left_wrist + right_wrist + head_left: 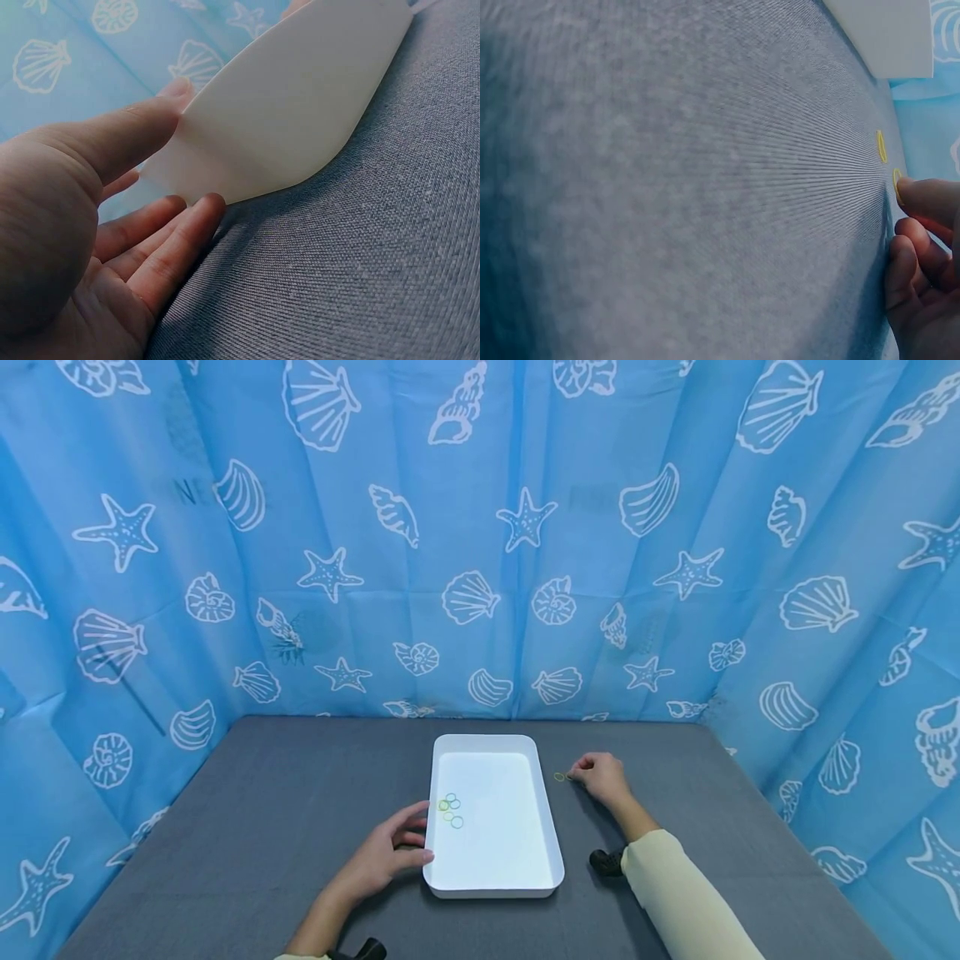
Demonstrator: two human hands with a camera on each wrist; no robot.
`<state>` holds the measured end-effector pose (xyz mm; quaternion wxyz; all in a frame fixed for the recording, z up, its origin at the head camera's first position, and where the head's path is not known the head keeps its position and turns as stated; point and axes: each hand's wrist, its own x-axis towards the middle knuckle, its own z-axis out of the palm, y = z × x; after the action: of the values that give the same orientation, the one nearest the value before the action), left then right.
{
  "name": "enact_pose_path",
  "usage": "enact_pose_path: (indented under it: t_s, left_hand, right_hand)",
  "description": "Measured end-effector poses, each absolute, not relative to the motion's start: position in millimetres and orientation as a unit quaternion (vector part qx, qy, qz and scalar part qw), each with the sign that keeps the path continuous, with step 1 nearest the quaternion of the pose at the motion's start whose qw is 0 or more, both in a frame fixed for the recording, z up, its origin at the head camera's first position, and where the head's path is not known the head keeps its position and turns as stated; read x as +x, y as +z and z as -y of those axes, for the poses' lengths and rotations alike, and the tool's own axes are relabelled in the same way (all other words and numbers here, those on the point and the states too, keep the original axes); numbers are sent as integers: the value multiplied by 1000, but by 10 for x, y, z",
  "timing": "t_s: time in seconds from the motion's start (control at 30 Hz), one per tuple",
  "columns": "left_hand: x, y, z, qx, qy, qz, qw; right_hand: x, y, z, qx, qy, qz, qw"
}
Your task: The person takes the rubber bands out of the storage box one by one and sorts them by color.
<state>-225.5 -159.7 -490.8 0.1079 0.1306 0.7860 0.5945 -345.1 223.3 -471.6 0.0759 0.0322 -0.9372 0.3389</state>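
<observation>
Seen from my remote post: a person's R grip (pixel 602 778), fingertips tog., pinches a yellow band (pixel 897 178) by the table (pixel 300 810), R of the white tray (pixel 498 843); a 2nd band (pixel 881 147) lies just beside. L grip (pixel 378 858), thumb & fingers apart, touches the tray's L side. Inside, nr that side: sm. green & yellow rings (pixel 444 806). Blue shell-print curtain (pixel 405 568) behind.

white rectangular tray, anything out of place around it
Two thin yellow rings look stray: they are right of the white rectangular tray, one at the right hand, while small green and yellow rings lie inside.
</observation>
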Motion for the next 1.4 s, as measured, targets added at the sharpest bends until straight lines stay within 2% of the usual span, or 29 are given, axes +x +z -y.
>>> enact_pose_path:
  t_s: [0.63,1.07,1.2,1.4]
  left_hand:
    - [-2253,-4918,1560,139,595,-784,106]
    - [-2229,-4879,1562,131,599,-784,99]
    - [-2224,-4866,1555,128,594,-788,95]
    - [-2235,-4909,1565,125,583,-798,92]
  right_hand:
    - [-3439,-4729,-2246,-13,329,942,67]
    - [-3447,-4631,-2254,-20,388,919,67]
    - [-3430,-4559,-2204,-23,438,897,63]
    - [-3409,-4421,-2088,-53,548,834,24]
